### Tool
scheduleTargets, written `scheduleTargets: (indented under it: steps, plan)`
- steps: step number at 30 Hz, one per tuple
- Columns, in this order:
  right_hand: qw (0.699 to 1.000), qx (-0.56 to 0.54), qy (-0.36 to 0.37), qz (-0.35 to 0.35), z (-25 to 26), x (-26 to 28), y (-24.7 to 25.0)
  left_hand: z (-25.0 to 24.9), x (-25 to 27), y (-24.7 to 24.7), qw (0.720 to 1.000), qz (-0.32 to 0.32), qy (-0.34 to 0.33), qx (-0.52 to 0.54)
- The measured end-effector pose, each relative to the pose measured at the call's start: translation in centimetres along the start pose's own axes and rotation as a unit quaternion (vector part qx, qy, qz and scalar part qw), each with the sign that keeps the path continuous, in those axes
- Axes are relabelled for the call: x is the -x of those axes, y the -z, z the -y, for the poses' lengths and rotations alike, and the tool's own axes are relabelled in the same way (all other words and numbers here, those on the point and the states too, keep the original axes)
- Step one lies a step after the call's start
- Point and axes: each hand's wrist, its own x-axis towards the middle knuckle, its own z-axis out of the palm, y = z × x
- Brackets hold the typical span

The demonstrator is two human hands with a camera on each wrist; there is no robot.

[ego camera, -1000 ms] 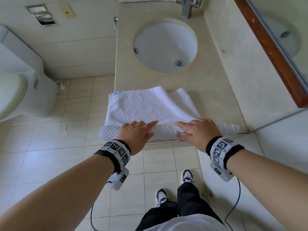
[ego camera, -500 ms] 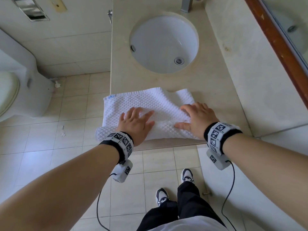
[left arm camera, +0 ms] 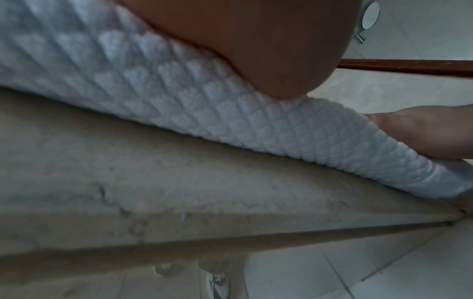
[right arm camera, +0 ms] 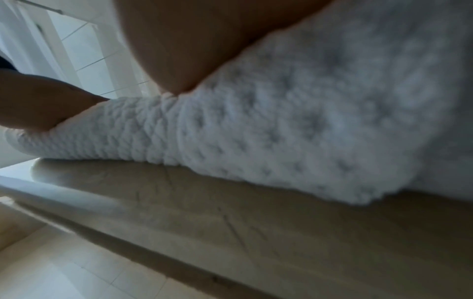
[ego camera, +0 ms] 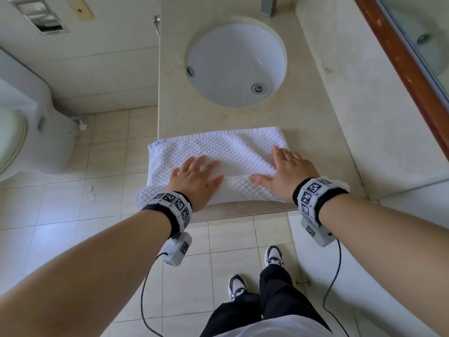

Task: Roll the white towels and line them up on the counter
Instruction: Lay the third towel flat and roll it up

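Observation:
A white waffle-textured towel [ego camera: 226,152] lies on the beige counter [ego camera: 313,132], its near part rolled into a thick tube along the counter's front edge. Its left end hangs past the counter's left side. My left hand [ego camera: 194,176] lies flat on the roll's left half, fingers spread and straight. My right hand [ego camera: 284,169] presses flat on the right half, thumb pointing left. In the left wrist view the towel [left arm camera: 256,121] bulges under my palm, and in the right wrist view the towel [right arm camera: 281,131] fills the upper right. Palm undersides are hidden.
A round white sink [ego camera: 237,64] is set into the counter just beyond the towel, with a tap [ego camera: 267,6] behind it. A wood-framed mirror [ego camera: 401,57] runs along the right. A toilet [ego camera: 21,132] stands at the left on the tiled floor [ego camera: 97,215].
Both hands have pushed forward over the towel, from the near edge onto its top. The roll has grown thicker and the flat part shorter. The head view has tilted slightly.

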Motion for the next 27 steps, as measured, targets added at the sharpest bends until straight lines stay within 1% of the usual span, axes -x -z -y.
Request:
scheduleTargets:
  steps: [5, 7, 10, 13, 15, 16, 18, 20, 22, 24, 27]
  plan:
    - [1.0, 0.024, 0.004, -0.017, 0.0, -0.5, 0.5, -0.2, -0.2, 0.4, 1.0, 0.007, 0.01, 0.007]
    - [0.998, 0.023, 0.018, -0.052, 0.4, -0.1, 0.5, -0.2, -0.4, 0.5, 1.0, 0.006, 0.013, -0.003]
    - [0.985, -0.008, 0.097, -0.139, 1.1, 2.0, -0.4, -0.2, -0.9, 0.6, 1.0, 0.009, 0.022, -0.012]
    - [0.971, -0.009, 0.173, -0.164, 0.4, 4.2, -2.3, -0.1, -1.2, 0.5, 0.999, 0.013, 0.029, -0.01]
    - [0.967, -0.006, 0.185, -0.174, -0.7, 4.7, -3.2, -0.2, -1.0, 0.5, 1.0, 0.013, 0.027, 0.0]
    - [0.966, -0.007, 0.183, -0.18, -1.1, 4.6, -3.4, -0.2, -0.7, 0.4, 1.0, 0.001, 0.024, 0.006]
    - [0.967, -0.011, 0.176, -0.186, -1.3, 4.2, -3.4, -0.4, 0.4, 0.2, 0.999, -0.05, 0.008, 0.008]
    - [0.968, -0.017, 0.173, -0.178, -1.1, 3.7, -3.1, -0.6, 2.4, -0.3, 0.993, -0.112, -0.023, -0.003]
    - [0.97, -0.017, 0.173, -0.172, -1.0, 3.3, -2.8, -0.8, 4.4, -1.2, 0.986, -0.154, -0.056, -0.017]
    - [0.97, -0.016, 0.172, -0.174, -1.1, 3.2, -2.8, -0.6, 5.9, -2.1, 0.983, -0.162, -0.074, -0.035]
    - [0.967, -0.006, 0.179, -0.18, -1.0, 3.2, -2.7, 0.1, 6.6, -3.2, 0.98, -0.178, -0.079, -0.042]
